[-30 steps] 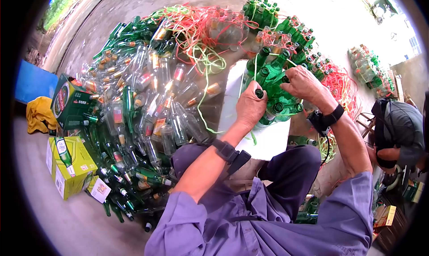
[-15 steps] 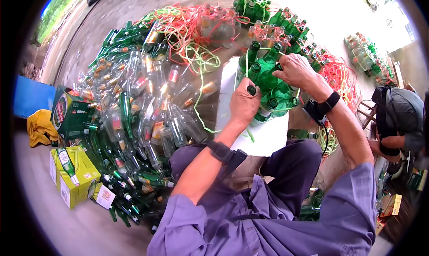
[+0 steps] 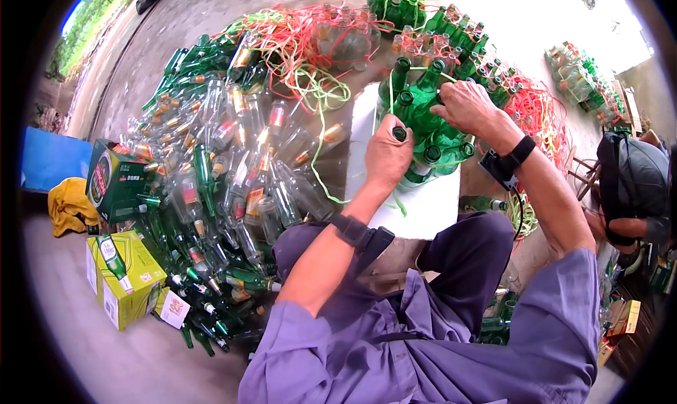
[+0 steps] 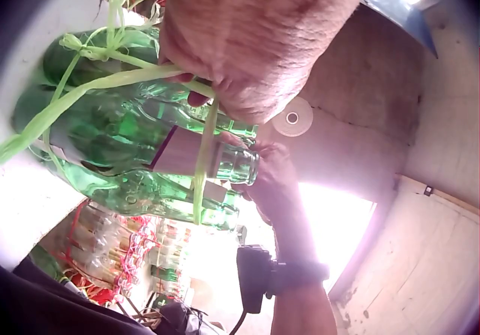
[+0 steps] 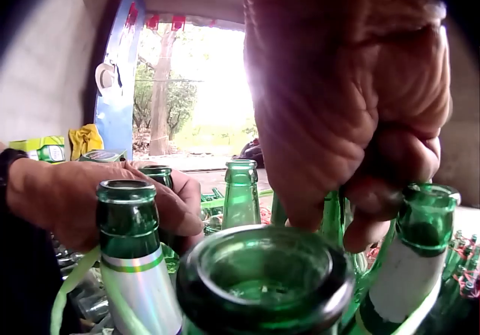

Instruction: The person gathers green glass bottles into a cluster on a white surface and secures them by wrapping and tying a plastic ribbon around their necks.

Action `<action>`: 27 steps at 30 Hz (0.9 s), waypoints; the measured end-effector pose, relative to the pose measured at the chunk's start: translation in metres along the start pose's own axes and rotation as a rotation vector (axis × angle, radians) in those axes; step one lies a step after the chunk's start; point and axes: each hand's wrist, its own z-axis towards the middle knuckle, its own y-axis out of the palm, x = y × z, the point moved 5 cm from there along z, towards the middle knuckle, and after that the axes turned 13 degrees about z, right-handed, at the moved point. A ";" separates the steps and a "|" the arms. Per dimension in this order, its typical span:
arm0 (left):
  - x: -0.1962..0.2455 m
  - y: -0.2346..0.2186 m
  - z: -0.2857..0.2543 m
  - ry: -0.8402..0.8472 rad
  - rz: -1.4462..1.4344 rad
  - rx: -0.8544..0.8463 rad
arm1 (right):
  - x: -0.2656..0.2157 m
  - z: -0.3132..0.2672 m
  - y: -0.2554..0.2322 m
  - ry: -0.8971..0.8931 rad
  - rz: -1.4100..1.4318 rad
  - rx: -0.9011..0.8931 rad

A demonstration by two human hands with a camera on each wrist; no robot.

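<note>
A bundle of green glass bottles (image 3: 426,94) stands upright on a white board (image 3: 424,221) in front of the person's knees. Light-green plastic twine (image 4: 90,89) runs around the bottles and is knotted at one side. My left hand (image 3: 386,156) grips the neck of a near-left bottle, its thumb by the mouth; the twine passes beneath its fingers in the left wrist view. At the far right of the bundle, my right hand (image 3: 472,109) pinches the twine near the bottle necks with curled fingers. Open bottle mouths (image 5: 264,275) show close below it in the right wrist view.
Loose clear and green bottles (image 3: 233,157) pile up at the left. Tangled red and green twine (image 3: 300,48) lies beyond them. Tied bottle bundles (image 3: 458,37) stand at the back. A yellow-green carton (image 3: 127,277) sits front left, and another person (image 3: 635,185) is at the right.
The head view has shifted slightly, so the bundle and both hands appear a little farther left and up. Both hands stay at the same parts of the bundle.
</note>
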 end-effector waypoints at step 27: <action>-0.002 0.006 0.007 0.147 -0.034 -0.005 | 0.208 -0.267 0.183 0.779 0.241 -0.052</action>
